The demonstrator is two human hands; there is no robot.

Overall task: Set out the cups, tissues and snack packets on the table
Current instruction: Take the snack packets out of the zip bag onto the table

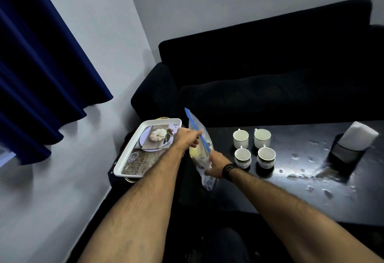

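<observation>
Both my hands hold a clear zip bag [200,138] with a blue seal strip, upright over the left end of the black table [291,179]. My left hand [188,138] pinches the seal near its top. My right hand [216,165] grips the bag's lower part, where something yellow shows inside. Several white cups [254,148] stand in two rows on the table just right of the bag. A tissue holder [351,144], dark with white tissues sticking out, stands at the table's far right.
A white tray [128,158] with a printed picture rests on a low dark stand left of the table. A black sofa [270,75] runs behind the table. Blue curtains [41,75] hang at the left wall. Water drops dot the tabletop.
</observation>
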